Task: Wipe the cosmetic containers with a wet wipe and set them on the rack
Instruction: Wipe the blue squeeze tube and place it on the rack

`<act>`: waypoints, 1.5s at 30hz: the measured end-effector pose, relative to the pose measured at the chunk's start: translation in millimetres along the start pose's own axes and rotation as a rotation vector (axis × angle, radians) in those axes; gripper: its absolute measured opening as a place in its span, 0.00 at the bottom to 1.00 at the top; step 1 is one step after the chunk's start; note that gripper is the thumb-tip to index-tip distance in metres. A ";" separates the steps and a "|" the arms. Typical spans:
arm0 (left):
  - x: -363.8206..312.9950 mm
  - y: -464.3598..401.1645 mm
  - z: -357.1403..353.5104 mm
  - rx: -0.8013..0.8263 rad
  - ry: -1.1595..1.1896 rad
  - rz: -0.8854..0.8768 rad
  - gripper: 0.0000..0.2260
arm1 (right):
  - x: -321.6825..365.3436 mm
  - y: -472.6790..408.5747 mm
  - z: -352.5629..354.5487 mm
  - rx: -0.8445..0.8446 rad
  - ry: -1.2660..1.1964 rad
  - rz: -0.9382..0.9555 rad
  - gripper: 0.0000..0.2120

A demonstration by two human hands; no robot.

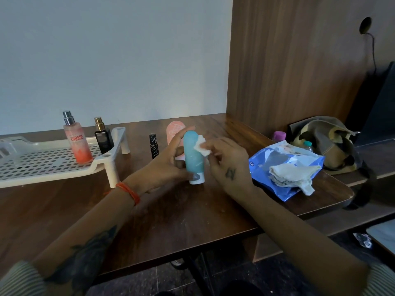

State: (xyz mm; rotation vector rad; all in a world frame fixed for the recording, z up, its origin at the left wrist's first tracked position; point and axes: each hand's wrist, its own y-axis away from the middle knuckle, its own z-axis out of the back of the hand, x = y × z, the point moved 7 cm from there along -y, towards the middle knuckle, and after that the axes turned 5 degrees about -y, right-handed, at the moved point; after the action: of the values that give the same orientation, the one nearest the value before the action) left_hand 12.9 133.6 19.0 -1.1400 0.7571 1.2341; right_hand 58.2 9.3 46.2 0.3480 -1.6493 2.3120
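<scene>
The pink tube [174, 130] stands mostly hidden behind the left hand [168, 165], whose grip holds the teal tube [193, 155] cap-down on the desk [181, 212]. The right hand [226, 163] pinches a wet wipe [202, 145] against the teal tube's side. Two spray bottles [75, 142] stand on the white rack [42, 163], which is cut off at the left edge; one black tube [153, 146] stands beside it.

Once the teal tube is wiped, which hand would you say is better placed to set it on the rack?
Left hand: it already grips the teal tube, and the rack is on its side. The right hand holds the wipe.
</scene>
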 end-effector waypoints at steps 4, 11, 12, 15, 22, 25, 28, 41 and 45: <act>1.3 -0.7 1.6 0.008 -0.021 0.002 0.47 | 22.6 5.8 -5.0 0.109 0.027 0.235 0.11; 5.5 -1.4 3.4 -0.002 0.015 0.034 0.46 | 6.9 1.7 -4.2 0.092 0.031 0.076 0.11; 5.5 -1.3 2.7 0.001 0.007 0.036 0.45 | 2.2 1.1 -1.2 0.070 0.036 0.024 0.10; 4.4 -1.5 2.7 -0.004 0.012 0.035 0.45 | 12.4 2.5 -2.6 0.093 0.037 0.127 0.09; 5.4 -1.1 3.8 -0.007 0.023 0.057 0.46 | 11.9 3.0 -7.7 0.139 0.005 0.139 0.10; 3.3 -1.0 2.2 -0.004 0.005 0.052 0.46 | 0.7 0.0 -3.1 0.090 0.037 0.035 0.07; 2.8 -0.3 2.7 -0.003 0.012 0.051 0.47 | 10.5 2.9 -7.7 0.125 0.040 0.128 0.08; 0.5 -0.4 2.0 0.007 0.012 0.020 0.45 | 9.6 1.8 -2.2 0.056 -0.004 0.120 0.09; 0.8 -1.4 2.2 0.020 -0.002 0.003 0.46 | 16.4 7.5 -11.5 0.208 -0.010 0.200 0.08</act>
State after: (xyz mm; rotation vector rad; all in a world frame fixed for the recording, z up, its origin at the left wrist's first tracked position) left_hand 14.0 136.0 19.2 -1.1221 0.7681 1.2276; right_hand 39.9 19.3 41.7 0.2468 -1.5126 2.6422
